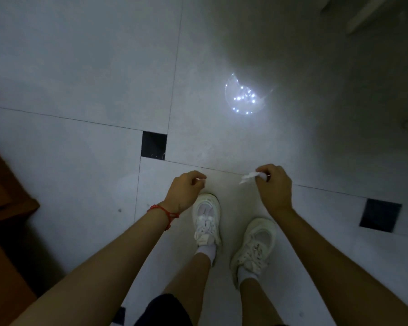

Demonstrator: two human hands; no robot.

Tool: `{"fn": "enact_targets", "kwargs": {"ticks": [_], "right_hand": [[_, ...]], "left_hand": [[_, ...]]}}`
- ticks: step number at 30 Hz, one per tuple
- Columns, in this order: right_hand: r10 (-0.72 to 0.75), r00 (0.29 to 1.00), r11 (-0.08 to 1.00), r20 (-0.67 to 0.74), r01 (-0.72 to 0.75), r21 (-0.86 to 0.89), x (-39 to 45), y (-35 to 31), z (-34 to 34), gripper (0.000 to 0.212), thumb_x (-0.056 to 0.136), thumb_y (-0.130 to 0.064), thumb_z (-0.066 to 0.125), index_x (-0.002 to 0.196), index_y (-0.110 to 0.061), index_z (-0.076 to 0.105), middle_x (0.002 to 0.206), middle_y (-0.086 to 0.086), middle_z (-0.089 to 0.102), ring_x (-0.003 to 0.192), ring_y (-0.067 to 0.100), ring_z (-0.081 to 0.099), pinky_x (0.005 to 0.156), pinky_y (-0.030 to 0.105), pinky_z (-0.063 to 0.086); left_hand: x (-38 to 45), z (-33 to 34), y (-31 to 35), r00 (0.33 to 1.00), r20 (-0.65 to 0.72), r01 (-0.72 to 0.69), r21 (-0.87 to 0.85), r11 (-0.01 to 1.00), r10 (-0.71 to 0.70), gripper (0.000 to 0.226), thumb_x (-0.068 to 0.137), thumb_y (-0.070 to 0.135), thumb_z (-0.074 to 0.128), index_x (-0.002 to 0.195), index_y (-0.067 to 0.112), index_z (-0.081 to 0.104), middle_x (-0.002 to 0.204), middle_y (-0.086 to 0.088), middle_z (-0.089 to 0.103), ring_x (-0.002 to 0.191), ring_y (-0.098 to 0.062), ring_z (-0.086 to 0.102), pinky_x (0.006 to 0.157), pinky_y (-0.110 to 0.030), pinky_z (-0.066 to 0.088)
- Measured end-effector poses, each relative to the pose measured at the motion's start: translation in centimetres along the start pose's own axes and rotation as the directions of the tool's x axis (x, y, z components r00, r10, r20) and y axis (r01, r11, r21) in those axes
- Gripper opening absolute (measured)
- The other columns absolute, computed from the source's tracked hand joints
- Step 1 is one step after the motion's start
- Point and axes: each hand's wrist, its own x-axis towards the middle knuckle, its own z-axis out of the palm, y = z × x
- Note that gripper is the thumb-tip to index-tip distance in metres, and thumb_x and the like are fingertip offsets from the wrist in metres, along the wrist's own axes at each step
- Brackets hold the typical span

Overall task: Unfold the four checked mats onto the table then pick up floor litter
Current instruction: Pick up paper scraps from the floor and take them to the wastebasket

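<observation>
I look straight down at a pale tiled floor (80, 67) with small black inset squares, both bare arms reaching forward over two white trainers. My right hand (275, 184) is curled around a crumpled scrap of white paper litter (248, 177), pinched between thumb and fingertips; the scrap sticks out to the left of the fist, its long axis pointing toward the other hand. My left hand (186, 188), with a red cord bracelet (165, 214) at the wrist, is also curled, and something small and white shows at its fingertips, too small for me to say whether it is a second scrap being pinched. The two hands are near each other at about the same height, above the toe of the left trainer (206, 217). I see no further loose litter on the floor. A bright round reflection of a light (244, 95) lies ahead and slightly right, nearer the right hand. A wooden desk edge (7, 208) sits at far left. No checked mats are visible
</observation>
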Motion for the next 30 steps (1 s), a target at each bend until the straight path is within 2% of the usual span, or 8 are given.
{"fn": "enact_targets", "kwargs": {"ticks": [4, 6, 10, 14, 17, 19, 24, 30], "right_hand": [[0.014, 0.999, 0.999, 0.029, -0.015, 0.031, -4.9, -5.9, -3.3, 0.015, 0.084, 0.001, 0.054, 0.092, 0.002, 0.066, 0.097, 0.022, 0.062, 0.081, 0.017, 0.050, 0.059, 0.008, 0.033], [0.053, 0.998, 0.998, 0.017, -0.053, 0.045, -7.2, -8.7, -4.8, 0.014, 0.083, 0.000, 0.054, 0.090, 0.000, 0.067, 0.096, 0.021, 0.063, 0.082, 0.022, 0.055, 0.061, 0.014, 0.032], [0.105, 0.994, 0.987, -0.022, -0.101, 0.124, -11.3, -15.5, -8.3, 0.013, 0.081, -0.001, 0.054, 0.085, -0.004, 0.066, 0.091, 0.019, 0.068, 0.084, 0.033, 0.064, 0.079, 0.039, 0.053], [0.132, 0.987, 0.973, -0.088, -0.112, 0.202, -15.1, -23.1, -11.9, 0.011, 0.080, -0.002, 0.057, 0.084, -0.008, 0.066, 0.087, 0.016, 0.068, 0.083, 0.034, 0.065, 0.080, 0.047, 0.055], [0.168, 0.977, 0.943, -0.130, -0.121, 0.309, -17.6, -28.5, -14.2, 0.012, 0.082, 0.000, 0.058, 0.083, -0.011, 0.062, 0.072, 0.002, 0.063, 0.079, 0.033, 0.065, 0.081, 0.047, 0.055], [0.168, 0.975, 0.943, -0.146, -0.116, 0.313, -18.7, -31.2, -15.3, 0.011, 0.083, -0.001, 0.057, 0.083, -0.011, 0.062, 0.068, -0.004, 0.060, 0.078, 0.033, 0.065, 0.081, 0.047, 0.055], [0.149, 0.979, 0.946, -0.141, -0.099, 0.308, -20.9, -36.6, -16.8, 0.018, 0.082, -0.002, 0.056, 0.074, -0.019, 0.059, 0.067, -0.002, 0.061, 0.076, 0.032, 0.064, 0.081, 0.050, 0.055], [0.166, 0.974, 0.915, -0.155, -0.094, 0.392, -19.2, -43.6, -18.1, 0.010, 0.081, 0.003, 0.057, 0.083, -0.007, 0.059, 0.065, -0.001, 0.056, 0.075, 0.028, 0.058, 0.082, 0.042, 0.051]], "left_hand": [[-5.5, -4.2, 2.3, 0.998, -0.068, 0.001, -0.088, 0.996, -0.007, 0.026, 0.092, 0.013, 0.045, 0.111, 0.006, 0.061, 0.107, -0.016, 0.068, 0.099, -0.026, 0.062, 0.083, -0.023, 0.043], [-8.6, -6.6, 3.2, 0.996, -0.094, -0.010, -0.124, 0.992, -0.002, 0.025, 0.092, 0.012, 0.045, 0.110, 0.006, 0.061, 0.105, -0.015, 0.068, 0.097, -0.025, 0.062, 0.083, -0.023, 0.043], [-15.4, -12.0, 4.7, 0.987, -0.163, -0.038, -0.220, 0.975, 0.001, 0.023, 0.091, 0.011, 0.047, 0.107, 0.007, 0.063, 0.101, -0.015, 0.069, 0.088, -0.021, 0.060, 0.083, -0.025, 0.044], [-21.9, -17.8, 5.4, 0.983, -0.184, -0.047, -0.314, 0.948, -0.012, 0.023, 0.092, 0.010, 0.047, 0.107, 0.005, 0.063, 0.099, -0.016, 0.068, 0.087, -0.020, 0.058, 0.083, -0.024, 0.042], [-25.9, -22.0, 5.6, 0.980, -0.200, -0.062, -0.404, 0.912, -0.022, 0.023, 0.091, 0.008, 0.048, 0.109, 0.003, 0.062, 0.098, -0.014, 0.065, 0.088, -0.020, 0.058, 0.083, -0.024, 0.042], [-28.0, -24.4, 5.3, 0.975, -0.217, -0.049, -0.447, 0.893, -0.055, 0.024, 0.092, 0.008, 0.047, 0.110, 0.002, 0.061, 0.098, -0.012, 0.064, 0.088, -0.021, 0.057, 0.083, -0.025, 0.043], [-31.4, -29.4, 5.3, 0.960, -0.248, -0.030, -0.553, 0.832, -0.130, 0.025, 0.092, 0.007, 0.044, 0.111, 0.002, 0.060, 0.095, -0.011, 0.063, 0.087, -0.020, 0.056, 0.082, -0.027, 0.044], [-31.8, -34.7, 6.4, 0.954, -0.268, -0.052, -0.597, 0.801, -0.138, 0.025, 0.093, 0.007, 0.044, 0.111, 0.001, 0.060, 0.096, -0.010, 0.062, 0.088, -0.020, 0.056, 0.081, -0.025, 0.042]]}}
